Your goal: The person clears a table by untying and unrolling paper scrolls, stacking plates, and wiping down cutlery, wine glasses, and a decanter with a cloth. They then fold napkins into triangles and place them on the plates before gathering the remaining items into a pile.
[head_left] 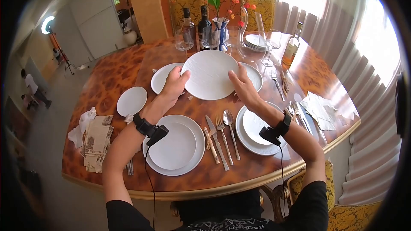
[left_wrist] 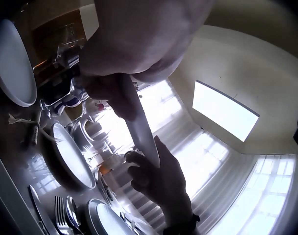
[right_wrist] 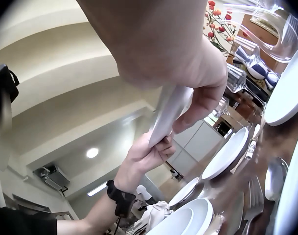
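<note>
A round white plate (head_left: 211, 75) is held up above the far middle of the table, its face tilted toward me. My left hand (head_left: 174, 84) grips its left edge, thumb on the face and fingers behind. At the opposite edge, my right hand (head_left: 246, 89) holds it the same way. Seen from the left wrist, the plate (left_wrist: 143, 132) is edge-on, with the right hand (left_wrist: 163, 180) at its far end. The right wrist view shows the left hand (right_wrist: 145, 152) pinching the rim. Partly hidden behind it lie two white plates, one left (head_left: 161, 80) and one right (head_left: 255, 77).
Nearer me are stacked plates at left (head_left: 173, 145) and right (head_left: 252, 130), with a fork (head_left: 222, 134) and other cutlery between. A small plate (head_left: 132, 101) and papers (head_left: 97, 143) lie left. Wine glasses, dark bottles (head_left: 204, 23), a vase (head_left: 221, 32) and a decanter (head_left: 252, 38) stand behind.
</note>
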Demonstrator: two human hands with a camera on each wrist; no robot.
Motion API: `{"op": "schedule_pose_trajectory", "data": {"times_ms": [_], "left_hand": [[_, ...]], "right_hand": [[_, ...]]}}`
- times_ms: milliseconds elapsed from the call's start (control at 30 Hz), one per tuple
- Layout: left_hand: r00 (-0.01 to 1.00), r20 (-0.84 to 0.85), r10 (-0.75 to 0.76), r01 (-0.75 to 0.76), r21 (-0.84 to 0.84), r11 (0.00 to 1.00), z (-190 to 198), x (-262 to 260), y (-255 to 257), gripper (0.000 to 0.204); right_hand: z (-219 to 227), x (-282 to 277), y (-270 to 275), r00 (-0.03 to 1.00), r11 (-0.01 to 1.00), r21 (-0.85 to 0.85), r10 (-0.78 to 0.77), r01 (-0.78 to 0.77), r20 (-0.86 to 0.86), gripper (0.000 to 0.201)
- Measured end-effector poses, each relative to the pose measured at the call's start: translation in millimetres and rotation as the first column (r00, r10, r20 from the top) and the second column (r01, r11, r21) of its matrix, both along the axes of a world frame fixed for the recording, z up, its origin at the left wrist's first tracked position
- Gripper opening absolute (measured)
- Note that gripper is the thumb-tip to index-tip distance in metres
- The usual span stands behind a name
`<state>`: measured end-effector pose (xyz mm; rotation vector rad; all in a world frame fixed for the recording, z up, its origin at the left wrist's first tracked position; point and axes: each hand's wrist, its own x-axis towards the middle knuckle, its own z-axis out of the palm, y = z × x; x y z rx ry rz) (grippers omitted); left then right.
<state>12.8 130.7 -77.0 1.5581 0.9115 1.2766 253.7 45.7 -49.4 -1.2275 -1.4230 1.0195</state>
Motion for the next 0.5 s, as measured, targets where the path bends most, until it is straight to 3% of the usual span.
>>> {"op": "schedule_pose_trajectory", "data": {"times_ms": [33, 100, 167, 267, 300, 333, 400, 500], "left_hand": [[1.000, -0.008, -0.025, 0.024, -0.070, 0.997, 4, 3, -5, 0.027], [0.999, -0.002, -0.041, 0.040, -0.148, 0.988, 14, -2, -14, 0.027], [0.957, -0.132, -0.257, 0.198, -0.348, 0.916, 29, -18, -15, 0.032], [0.884, -0.461, -0.072, 0.027, -0.104, 0.994, 6, -79, 13, 0.035], [0.728, -0.681, 0.072, -0.087, 0.012, 0.996, -10, -118, 33, 0.035], [0.496, -0.827, 0.267, -0.261, 0.151, 0.953, -16, -150, 38, 0.038], [0.169, -0.879, 0.446, -0.387, 0.357, 0.850, -34, -211, 36, 0.043], [0.132, -0.945, 0.300, -0.635, 0.152, 0.758, -38, -269, 34, 0.054]], "right_hand": [[-10, -1, 12, 0.995, 0.996, 0.081, -0.034, 0.041, -0.089, 0.060], [-19, 10, 27, 0.993, 0.999, 0.037, 0.015, -0.011, -0.120, 0.054], [-22, 22, 37, 0.985, 0.998, -0.008, 0.059, -0.061, -0.160, 0.049], [-36, 51, 61, 0.973, 0.993, -0.101, -0.084, 0.063, -0.215, 0.041], [-43, 66, 70, 0.973, 0.989, -0.097, -0.129, 0.111, -0.193, 0.043], [-57, 86, 82, 0.973, 0.979, -0.131, -0.174, 0.154, -0.153, 0.043], [-79, 116, 99, 0.957, 0.944, -0.208, -0.277, 0.254, -0.087, 0.040], [-97, 135, 106, 0.934, 0.899, -0.272, -0.357, 0.343, -0.002, 0.046]]}}
